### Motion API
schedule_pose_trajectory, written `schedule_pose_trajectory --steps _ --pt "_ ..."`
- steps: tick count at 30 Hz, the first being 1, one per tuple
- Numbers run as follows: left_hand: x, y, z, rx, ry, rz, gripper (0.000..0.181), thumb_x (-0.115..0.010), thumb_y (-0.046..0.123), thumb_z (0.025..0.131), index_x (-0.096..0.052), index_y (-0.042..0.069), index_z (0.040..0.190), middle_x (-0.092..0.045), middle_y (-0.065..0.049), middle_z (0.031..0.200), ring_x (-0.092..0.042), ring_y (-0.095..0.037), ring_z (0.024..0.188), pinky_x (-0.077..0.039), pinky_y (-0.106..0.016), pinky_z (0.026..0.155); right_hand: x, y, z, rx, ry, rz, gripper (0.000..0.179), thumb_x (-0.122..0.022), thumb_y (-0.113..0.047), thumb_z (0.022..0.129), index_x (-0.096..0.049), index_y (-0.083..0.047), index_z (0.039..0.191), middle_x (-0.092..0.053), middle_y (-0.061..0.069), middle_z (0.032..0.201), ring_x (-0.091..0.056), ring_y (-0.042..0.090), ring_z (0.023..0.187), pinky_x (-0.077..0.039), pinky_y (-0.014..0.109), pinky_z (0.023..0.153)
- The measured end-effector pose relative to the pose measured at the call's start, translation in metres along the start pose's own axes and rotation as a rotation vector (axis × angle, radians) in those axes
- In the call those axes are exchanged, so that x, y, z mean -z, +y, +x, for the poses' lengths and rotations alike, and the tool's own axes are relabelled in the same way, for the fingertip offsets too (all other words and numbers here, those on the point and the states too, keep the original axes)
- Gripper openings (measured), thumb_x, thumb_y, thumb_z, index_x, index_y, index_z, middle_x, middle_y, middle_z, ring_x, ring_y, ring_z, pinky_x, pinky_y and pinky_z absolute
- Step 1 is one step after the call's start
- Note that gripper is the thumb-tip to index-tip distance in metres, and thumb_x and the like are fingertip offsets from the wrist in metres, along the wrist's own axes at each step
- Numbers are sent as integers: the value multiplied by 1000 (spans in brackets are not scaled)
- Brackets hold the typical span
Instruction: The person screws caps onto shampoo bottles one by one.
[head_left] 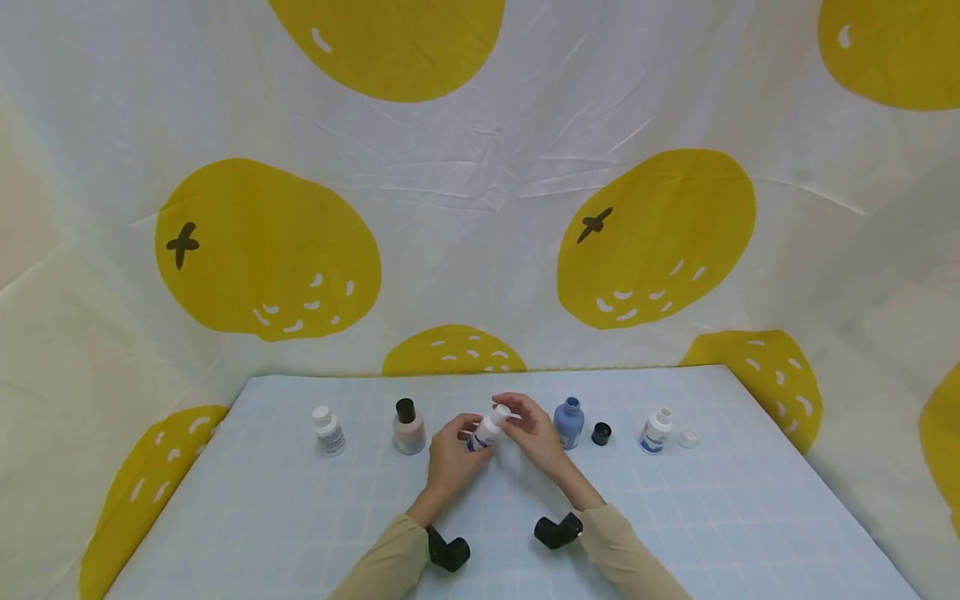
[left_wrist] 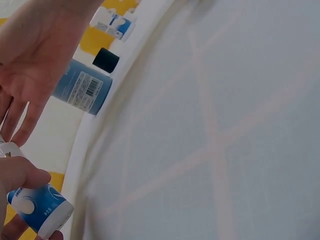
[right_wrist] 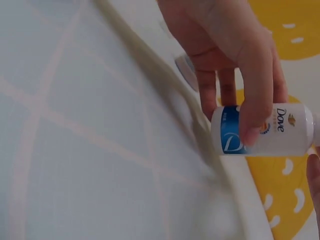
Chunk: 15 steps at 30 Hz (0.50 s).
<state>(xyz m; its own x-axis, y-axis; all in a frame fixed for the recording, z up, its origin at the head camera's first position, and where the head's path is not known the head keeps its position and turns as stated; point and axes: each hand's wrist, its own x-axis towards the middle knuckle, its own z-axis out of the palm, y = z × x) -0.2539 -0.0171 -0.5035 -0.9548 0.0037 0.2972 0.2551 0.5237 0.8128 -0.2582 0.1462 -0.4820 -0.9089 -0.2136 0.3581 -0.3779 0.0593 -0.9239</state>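
My left hand (head_left: pixel 454 458) grips a small white Dove bottle (head_left: pixel 483 433), which is tilted with its top to the upper right. The thumb lies across the blue label, as the right wrist view shows on the bottle (right_wrist: pixel 280 130). My right hand (head_left: pixel 536 433) is at the bottle's white cap (head_left: pixel 500 413), thumb and fingers pinching around it. In the left wrist view, the right hand (left_wrist: pixel 40 65) reaches down to the bottle's top, which is cut off by the frame edge. Just right of that hand stands an uncapped blue bottle (head_left: pixel 569 423).
A black cap (head_left: pixel 602 433) lies beside the blue bottle. Farther right are an uncapped white bottle (head_left: pixel 656 432) and a whitish cap (head_left: pixel 688 438). To the left stand a pink bottle (head_left: pixel 408 431) with a black cap and a capped white bottle (head_left: pixel 329 432). A checked cloth (head_left: pixel 285 525) covers the table.
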Motion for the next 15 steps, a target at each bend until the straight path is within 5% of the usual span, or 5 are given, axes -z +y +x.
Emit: schedule_pose_trajectory --steps 15 --pt "-1 -1 1 27 27 -21 42 -84 15 70 -66 13 108 -71 -6 102 -66 -20 90 -54 -41 82 0 -2 1 -42 45 -29 38 -62 -1 90 -52 1 127 -56 23 130 -56 31 115 -49 19 92"
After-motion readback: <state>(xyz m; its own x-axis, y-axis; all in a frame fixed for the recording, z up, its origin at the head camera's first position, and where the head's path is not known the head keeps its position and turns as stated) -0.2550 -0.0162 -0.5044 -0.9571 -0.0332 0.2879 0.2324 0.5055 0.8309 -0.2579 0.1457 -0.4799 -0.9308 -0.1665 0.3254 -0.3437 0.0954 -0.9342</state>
